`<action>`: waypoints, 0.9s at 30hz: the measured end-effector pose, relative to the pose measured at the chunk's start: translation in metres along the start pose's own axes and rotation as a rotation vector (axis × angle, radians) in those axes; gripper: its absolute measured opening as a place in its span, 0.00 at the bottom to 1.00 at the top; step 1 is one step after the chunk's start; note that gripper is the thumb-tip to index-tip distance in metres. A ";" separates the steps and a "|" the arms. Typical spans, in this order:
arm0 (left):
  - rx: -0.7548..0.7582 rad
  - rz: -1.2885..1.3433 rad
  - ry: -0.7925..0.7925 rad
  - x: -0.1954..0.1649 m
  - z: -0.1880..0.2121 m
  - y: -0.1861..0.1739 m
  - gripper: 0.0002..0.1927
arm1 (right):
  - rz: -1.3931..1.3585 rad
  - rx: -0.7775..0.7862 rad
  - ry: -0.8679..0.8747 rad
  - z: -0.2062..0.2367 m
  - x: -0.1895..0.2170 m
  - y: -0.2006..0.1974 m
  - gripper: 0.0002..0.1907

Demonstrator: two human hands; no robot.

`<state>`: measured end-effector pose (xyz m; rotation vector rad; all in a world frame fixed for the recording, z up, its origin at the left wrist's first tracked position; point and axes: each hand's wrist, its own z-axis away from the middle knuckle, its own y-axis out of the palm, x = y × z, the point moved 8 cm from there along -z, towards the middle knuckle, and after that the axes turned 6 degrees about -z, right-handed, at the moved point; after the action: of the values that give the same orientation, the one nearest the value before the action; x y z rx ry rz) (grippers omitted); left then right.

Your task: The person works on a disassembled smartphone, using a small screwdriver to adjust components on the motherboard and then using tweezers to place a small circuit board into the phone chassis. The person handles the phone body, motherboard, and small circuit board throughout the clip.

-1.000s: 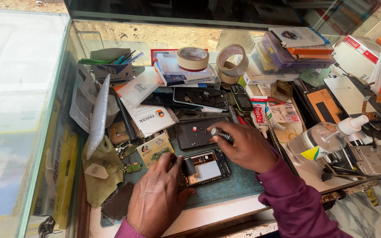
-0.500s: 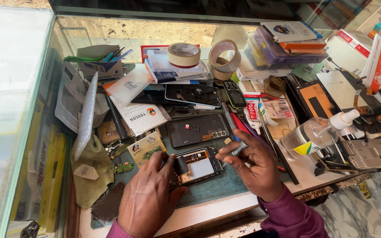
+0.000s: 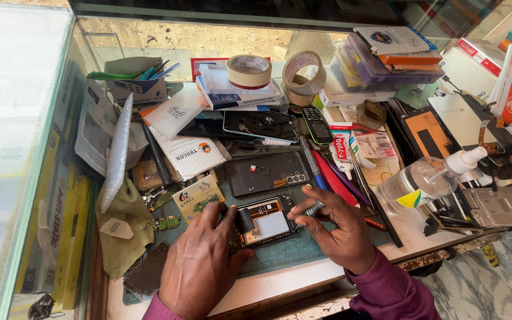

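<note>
Both my hands sit lower and closer now, and my view has come nearer to the phone point(image 3: 265, 220). My left hand point(image 3: 200, 266) holds its left edge, fingers pinched on the frame. My right hand point(image 3: 339, 228) has slid down from the back cover point(image 3: 266, 172) to the phone's right side, fingers shut tight on a small tool point(image 3: 314, 208). Its tip now touches the open phone on the green mat point(image 3: 303, 249).

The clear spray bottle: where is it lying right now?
In the head view the clear spray bottle lies on its side at the right of the bench, just right of the right hand, its white nozzle pointing right.
</note>
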<state>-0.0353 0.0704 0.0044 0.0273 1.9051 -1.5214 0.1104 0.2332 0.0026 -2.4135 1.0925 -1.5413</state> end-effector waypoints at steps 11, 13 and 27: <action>-0.038 -0.007 0.029 -0.001 0.000 -0.002 0.41 | -0.006 0.047 -0.039 0.000 0.007 -0.002 0.26; -0.041 -0.003 0.029 -0.001 0.001 -0.002 0.41 | -0.163 0.125 0.029 -0.001 0.006 0.003 0.23; -0.051 0.010 0.041 -0.002 0.001 -0.002 0.42 | 0.283 0.091 -0.180 -0.013 0.040 0.002 0.36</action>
<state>-0.0342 0.0695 0.0073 0.0453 1.9723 -1.4749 0.1083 0.2115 0.0385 -2.1755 1.2332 -1.2329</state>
